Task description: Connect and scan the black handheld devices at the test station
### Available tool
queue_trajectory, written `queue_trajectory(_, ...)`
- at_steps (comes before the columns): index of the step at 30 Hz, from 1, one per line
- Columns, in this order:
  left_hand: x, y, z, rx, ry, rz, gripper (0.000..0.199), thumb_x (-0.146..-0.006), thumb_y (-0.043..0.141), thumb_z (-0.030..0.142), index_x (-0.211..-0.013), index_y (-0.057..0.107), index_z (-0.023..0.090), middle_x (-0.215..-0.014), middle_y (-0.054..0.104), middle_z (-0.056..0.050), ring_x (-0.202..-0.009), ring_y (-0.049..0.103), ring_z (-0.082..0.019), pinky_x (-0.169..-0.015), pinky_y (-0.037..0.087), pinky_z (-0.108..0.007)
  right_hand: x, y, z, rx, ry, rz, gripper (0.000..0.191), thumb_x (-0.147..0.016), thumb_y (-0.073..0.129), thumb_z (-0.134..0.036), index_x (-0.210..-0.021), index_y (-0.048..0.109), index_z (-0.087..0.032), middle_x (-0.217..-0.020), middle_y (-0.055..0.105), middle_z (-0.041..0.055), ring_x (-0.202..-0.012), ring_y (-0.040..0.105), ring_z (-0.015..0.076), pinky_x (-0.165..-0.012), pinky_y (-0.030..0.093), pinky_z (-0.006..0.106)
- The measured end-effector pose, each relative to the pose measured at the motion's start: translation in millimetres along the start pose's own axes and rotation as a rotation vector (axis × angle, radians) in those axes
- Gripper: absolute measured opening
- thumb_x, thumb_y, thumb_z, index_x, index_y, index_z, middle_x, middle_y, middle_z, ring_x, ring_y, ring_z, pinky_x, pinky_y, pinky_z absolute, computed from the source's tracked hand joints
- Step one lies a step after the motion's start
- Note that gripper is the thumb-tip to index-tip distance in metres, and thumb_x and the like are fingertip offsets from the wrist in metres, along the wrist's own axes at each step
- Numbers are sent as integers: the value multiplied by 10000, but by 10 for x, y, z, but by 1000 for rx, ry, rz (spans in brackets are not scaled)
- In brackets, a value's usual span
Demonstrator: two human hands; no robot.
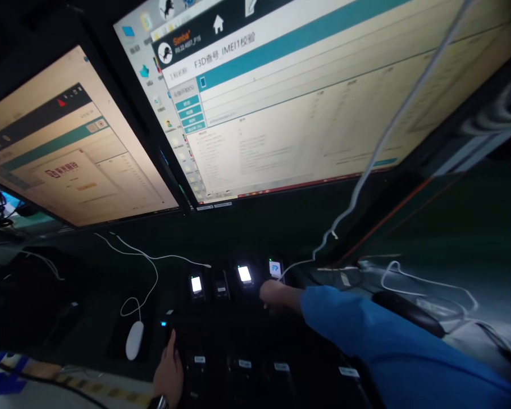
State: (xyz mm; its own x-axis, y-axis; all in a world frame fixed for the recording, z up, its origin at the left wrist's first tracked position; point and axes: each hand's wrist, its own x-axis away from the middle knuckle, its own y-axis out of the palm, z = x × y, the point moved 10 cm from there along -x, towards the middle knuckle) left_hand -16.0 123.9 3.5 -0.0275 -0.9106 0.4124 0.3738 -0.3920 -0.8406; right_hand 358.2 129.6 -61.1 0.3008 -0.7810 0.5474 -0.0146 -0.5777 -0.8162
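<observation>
My right hand (273, 294), at the end of a blue sleeve, is closed at the lower edge of a lit device (275, 269), where a white cable (296, 264) comes in; what its fingers grip is hidden. To its left stand a device with a white screen (244, 275), a dark one (221, 288) and another lit one (196, 284). My left hand (169, 366) lies lower left, a finger stretched toward a small dark item with a blue light (164, 324); whether it holds this is too dark to tell.
Two monitors (306, 108) (80, 165) fill the upper view. A white mouse (134, 341) lies left of my left hand. Several dark labelled devices (244, 364) sit along the bottom. Cables (430, 292) and a dark rounded object (407, 313) are at the right.
</observation>
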Motion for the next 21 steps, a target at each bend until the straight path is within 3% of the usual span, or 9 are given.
queue_trajectory(3, -10, -14, -17, 33, 7, 28, 562, -942, 238, 314, -1499, 221, 239, -1471, 425, -123, -1186, 577, -235, -968, 459, -374, -26, -122, 136, 23, 28, 44, 256, -709, 688, -246, -868, 741, -52, -926, 709, 216, -925, 669, 308, -784, 489, 367)
queue_trajectory(8, -68, -17, -103, 74, 29, 85, 560, -912, 331, 288, -1464, 322, 195, -1414, 504, -121, -1227, 551, -215, -1007, 445, -329, -94, -249, 280, -5, 32, 90, 247, -787, 606, -283, -810, 741, -78, -849, 713, 193, -873, 679, 286, -769, 491, 361)
queue_trajectory(11, -110, 35, -190, 84, 14, 75, 554, -901, 347, 284, -1446, 359, 184, -1395, 526, -116, -1231, 549, -213, -1016, 446, -330, -199, -415, 460, -34, 70, 152, 292, -838, 530, -278, -864, 738, -76, -899, 713, 203, -911, 676, 283, -799, 491, 367)
queue_trajectory(21, -131, 158, -440, 140, -84, 148, 531, -884, 299, 275, -1382, 457, 182, -1295, 610, -94, -1257, 526, -204, -1045, 434, -333, -851, -1095, 1521, -95, 360, 319, 312, -896, 482, -258, -980, 711, -63, -1008, 703, 202, -982, 666, 268, -849, 501, 390)
